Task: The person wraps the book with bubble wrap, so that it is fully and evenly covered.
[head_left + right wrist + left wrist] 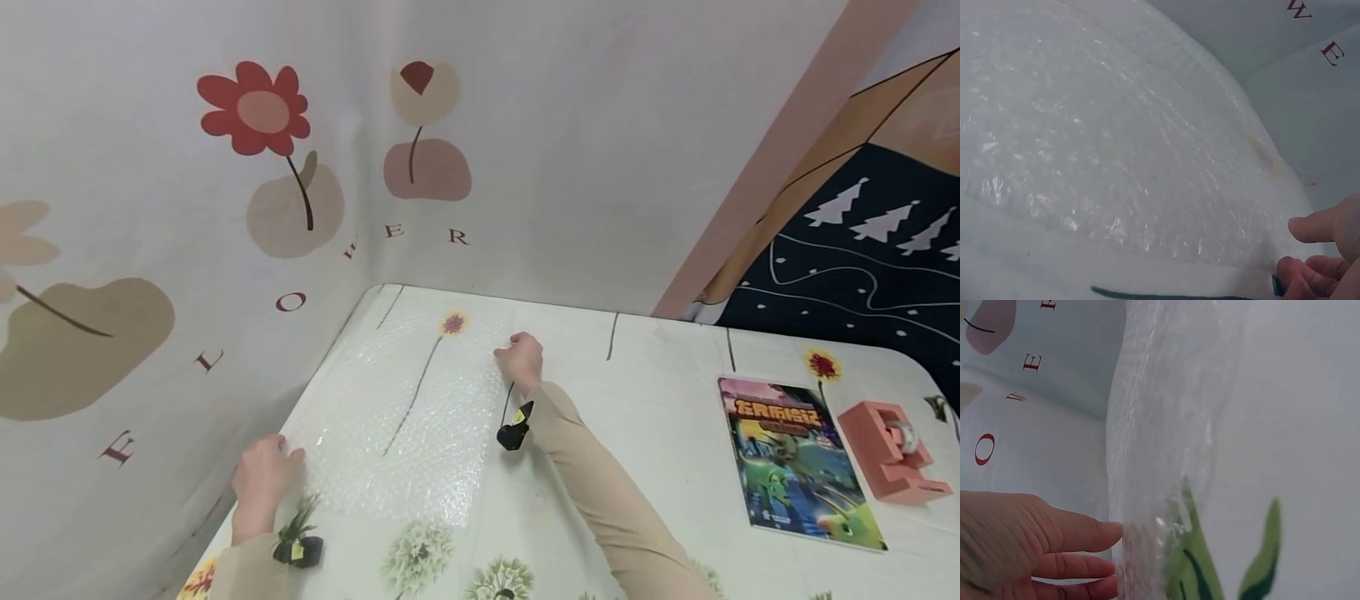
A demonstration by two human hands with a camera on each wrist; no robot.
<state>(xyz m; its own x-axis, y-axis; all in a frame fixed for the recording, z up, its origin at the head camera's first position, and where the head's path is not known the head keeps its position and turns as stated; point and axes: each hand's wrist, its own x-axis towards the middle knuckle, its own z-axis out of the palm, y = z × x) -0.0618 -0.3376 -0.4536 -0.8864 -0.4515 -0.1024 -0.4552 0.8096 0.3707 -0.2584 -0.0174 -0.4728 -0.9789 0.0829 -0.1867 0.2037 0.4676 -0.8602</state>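
Note:
A clear sheet of bubble wrap (405, 408) lies flat on the flower-printed tablecloth (645, 467), its bubbles catching the light. My left hand (262, 477) is at the sheet's left side. In the left wrist view the thumb and fingers (1088, 534) are extended, their tips at the edge of the wrap (1166, 425). By the sheet's upper right edge is my right hand (521, 360). The right wrist view shows its thumb (1316, 226) apart from the bent fingers, which rest low beside the wrap (1116, 156); nothing shows pinched between them.
To the right lies a colourful book (798, 462) with dinosaurs on its cover. Beside it stands a pink tape dispenser (873, 442). Fabric walls (570, 167) with flower prints and letters rise along the table's left and far edges. A dark tree-patterned cloth (862, 258) hangs at the right.

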